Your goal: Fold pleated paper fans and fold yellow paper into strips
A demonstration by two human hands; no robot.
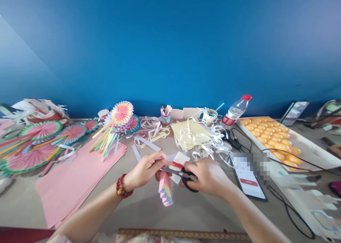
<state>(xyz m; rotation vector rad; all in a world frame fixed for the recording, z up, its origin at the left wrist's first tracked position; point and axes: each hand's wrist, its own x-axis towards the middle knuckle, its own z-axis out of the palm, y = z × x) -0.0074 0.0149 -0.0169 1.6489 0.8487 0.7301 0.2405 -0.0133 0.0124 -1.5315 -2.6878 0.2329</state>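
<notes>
My left hand point(145, 170), with a red bead bracelet on the wrist, pinches the top of a folded, pleated piece of paper in pink and pastel stripes point(165, 191) that hangs down over the table. My right hand point(209, 175) grips black-handled scissors point(186, 179), whose blades point left at the top of the folded paper, close to my left fingers. A white card with a red band point(179, 164) lies just behind the scissors.
A stack of pink paper sheets point(77, 175) lies at the left, with finished paper fans point(39, 143) beyond it. White paper strips point(202, 140), yellow sheets, a pen cup point(165, 117) and a water bottle point(236, 111) stand behind. A phone point(249, 177), cables and a tray of orange pieces point(271, 134) are at the right.
</notes>
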